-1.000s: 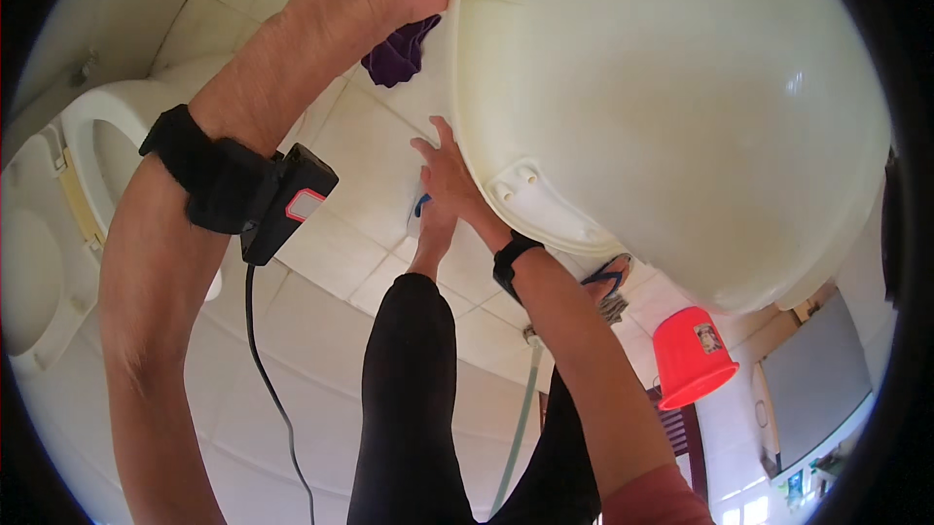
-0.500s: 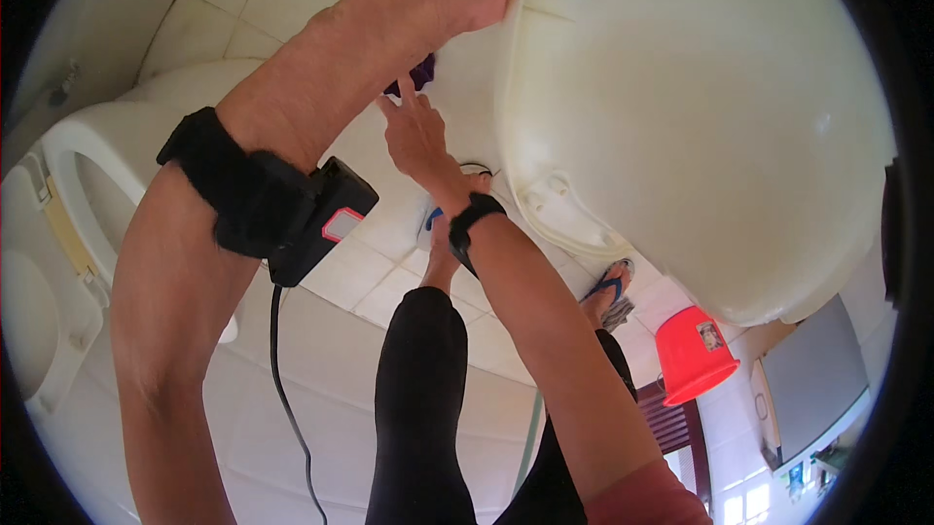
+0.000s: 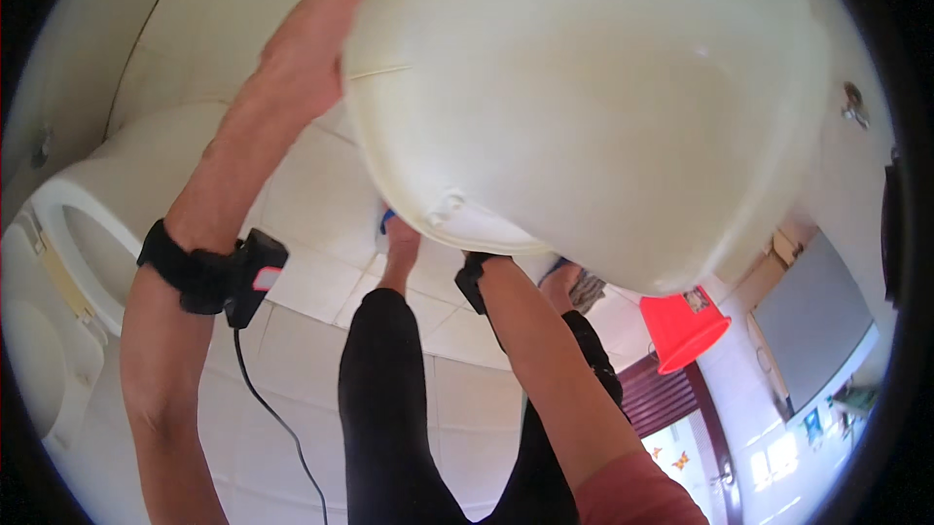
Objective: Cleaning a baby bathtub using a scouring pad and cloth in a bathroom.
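Observation:
A large cream-white plastic tub (image 3: pixel 584 126) is held up and tilted, filling the upper middle and right. My left hand (image 3: pixel 321 34) grips its left edge, with the thumb side along the rim and the fingertips partly out of sight at the top. A small round fitting shows near the tub's lower-left rim. My right forearm, with a black band (image 3: pixel 474 282) at the wrist, reaches under the lower rim. The tub hides my right hand and its fingers. A black strap with a small boxy device (image 3: pixel 255 277) and a cable sits on my left forearm.
A white toilet (image 3: pixel 83 223) with its lid raised stands at the left. Pale tiles (image 3: pixel 311 253) cover the floor under my sandalled feet. At right are a red bucket (image 3: pixel 681 330), a grey-topped cabinet (image 3: pixel 815 321) and a wall tap (image 3: pixel 854 105). A doorway lies at lower right.
The tub has shifted left and now covers my right hand, which was in sight over the floor near a dark purple item. That item is no longer visible. My left arm has moved left.

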`<state>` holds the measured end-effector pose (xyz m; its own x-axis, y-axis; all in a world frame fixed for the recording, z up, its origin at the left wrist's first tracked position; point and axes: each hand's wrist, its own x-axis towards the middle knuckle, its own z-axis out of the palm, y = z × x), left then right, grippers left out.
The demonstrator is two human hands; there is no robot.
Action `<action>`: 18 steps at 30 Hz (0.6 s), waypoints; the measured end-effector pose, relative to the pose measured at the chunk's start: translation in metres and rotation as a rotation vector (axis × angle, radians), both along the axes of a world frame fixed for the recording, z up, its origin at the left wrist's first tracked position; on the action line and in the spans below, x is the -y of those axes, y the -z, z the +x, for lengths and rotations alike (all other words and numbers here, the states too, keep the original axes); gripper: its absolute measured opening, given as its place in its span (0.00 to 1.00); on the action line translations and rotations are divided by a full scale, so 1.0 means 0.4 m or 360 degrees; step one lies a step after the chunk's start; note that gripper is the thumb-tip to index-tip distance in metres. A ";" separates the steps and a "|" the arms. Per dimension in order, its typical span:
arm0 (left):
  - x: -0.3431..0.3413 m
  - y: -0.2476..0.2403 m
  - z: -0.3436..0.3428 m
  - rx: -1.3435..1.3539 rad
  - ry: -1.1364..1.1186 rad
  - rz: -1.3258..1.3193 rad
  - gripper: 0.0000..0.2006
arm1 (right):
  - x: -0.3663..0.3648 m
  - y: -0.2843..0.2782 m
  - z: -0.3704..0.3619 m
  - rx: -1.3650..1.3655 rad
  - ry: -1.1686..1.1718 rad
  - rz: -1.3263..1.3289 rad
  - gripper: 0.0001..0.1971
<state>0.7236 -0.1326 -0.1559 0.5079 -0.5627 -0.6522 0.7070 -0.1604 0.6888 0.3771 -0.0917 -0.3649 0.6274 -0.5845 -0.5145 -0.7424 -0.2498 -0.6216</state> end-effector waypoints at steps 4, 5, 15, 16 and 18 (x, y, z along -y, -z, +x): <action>0.094 -0.094 -0.021 -0.0054 -0.0068 0.0213 0.22 | 0.157 -0.108 -0.189 0.0270 0.0605 0.0260 0.14; 0.104 -0.095 -0.027 -0.0102 -0.0066 0.0257 0.23 | 0.189 -0.129 -0.215 0.0346 0.0708 0.0296 0.14; 0.144 -0.074 -0.076 -0.0371 0.0034 0.0086 0.24 | 0.393 -0.562 -0.231 -0.0186 0.1832 0.1001 0.13; 0.129 -0.095 -0.059 -0.0321 0.0040 0.0068 0.24 | 0.408 -0.630 -0.186 -0.0130 0.1820 0.1012 0.13; 0.084 -0.099 -0.025 -0.0295 0.0010 0.0076 0.23 | 0.426 -0.797 -0.112 0.0038 0.1740 0.1030 0.16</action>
